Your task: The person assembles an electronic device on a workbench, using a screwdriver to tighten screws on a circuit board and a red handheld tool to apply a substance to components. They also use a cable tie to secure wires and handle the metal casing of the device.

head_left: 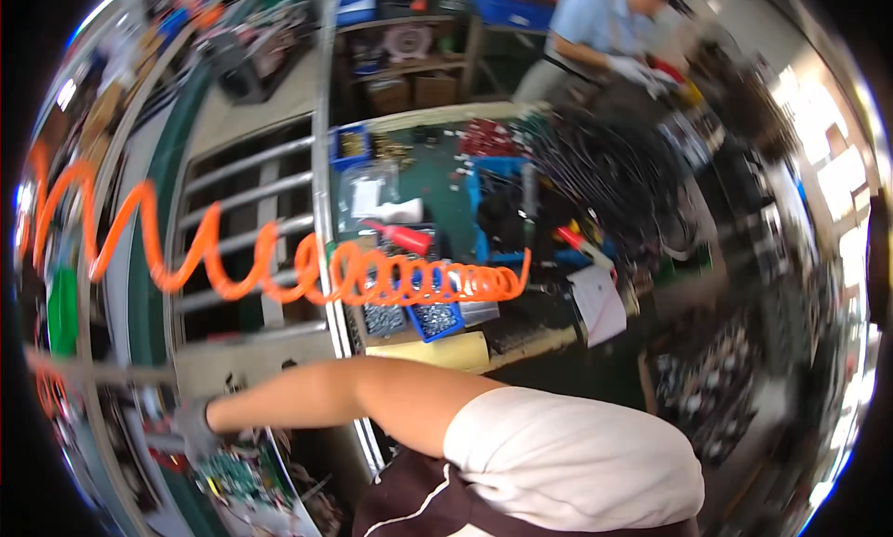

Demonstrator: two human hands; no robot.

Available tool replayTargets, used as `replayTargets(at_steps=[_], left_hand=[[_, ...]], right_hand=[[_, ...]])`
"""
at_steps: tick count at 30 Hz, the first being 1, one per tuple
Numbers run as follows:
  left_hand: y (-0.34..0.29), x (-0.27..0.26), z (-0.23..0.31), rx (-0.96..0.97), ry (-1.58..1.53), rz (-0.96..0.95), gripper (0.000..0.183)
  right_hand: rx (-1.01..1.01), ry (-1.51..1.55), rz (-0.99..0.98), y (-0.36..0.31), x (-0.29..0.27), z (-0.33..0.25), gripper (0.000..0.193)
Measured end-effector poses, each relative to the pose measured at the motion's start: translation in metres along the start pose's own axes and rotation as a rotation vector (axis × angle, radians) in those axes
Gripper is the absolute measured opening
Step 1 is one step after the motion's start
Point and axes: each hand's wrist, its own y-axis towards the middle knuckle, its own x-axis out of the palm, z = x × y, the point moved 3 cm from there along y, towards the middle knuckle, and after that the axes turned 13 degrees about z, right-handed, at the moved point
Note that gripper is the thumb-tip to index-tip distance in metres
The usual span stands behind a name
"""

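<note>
While the gloved left hand reaches far left to a green circuit board, its grip unclear and the right hand unseen, the stretched arm could snag the orange coiled hose above the table.

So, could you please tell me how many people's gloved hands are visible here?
2, perhaps more hidden: the wearer's grey-gloved left hand reaches far left beside a green circuit board; a co-worker's white-gloved hand works at the top bench. The wearer's right hand is out of view.
</note>
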Motion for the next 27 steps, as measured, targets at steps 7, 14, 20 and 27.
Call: replayTargets(at_steps=[7, 14, 20, 27], left_hand=[[0.002, -0.014, 0.071, 0.139, 0.07, -0.117, 0.035], [-0.008, -0.024, 0.063, 0.121, 0.294, -0.335, 0.034], [-0.015, -0.023, 0.014, 0.126, 0.499, -0.491, 0.034], [0.003, 0.034, -0.046, 0.08, 0.096, -0.208, 0.019]], right_hand=[[0.165, -0.085, 0.009, -0.024, -0.026, -0.002, 0.049], [0.154, -0.089, 0.052, -0.008, -0.019, 0.006, 0.05], [0.005, 0.032, 0.224, 0.0, -0.013, 0.011, 0.056], [0.244, 0.29, 0.216, -0.052, -0.057, -0.002, 0.046]])
